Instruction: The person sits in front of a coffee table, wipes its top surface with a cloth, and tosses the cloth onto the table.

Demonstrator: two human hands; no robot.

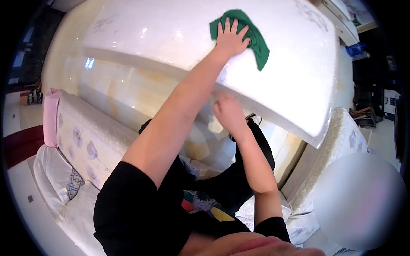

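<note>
My left hand [232,42] lies palm down on a green cloth [256,49], its fingers spread out flat over it. Beneath them is a white tabletop [171,38] with a shiny, clear cover. The cloth is creased, and one end of it trails to the right of my hand. Close by the table's near edge, my right hand [230,112] hangs with its fingers curled inward. Nothing shows in those fingers, though their inner side is partly hidden. My left forearm crosses above the table edge.
A pale sofa with a flower pattern [92,149] stands at the left, and a matching seat [337,132] at the right. My legs in black trousers [256,149] are below the table edge. A blurred round patch [361,200] covers the lower right.
</note>
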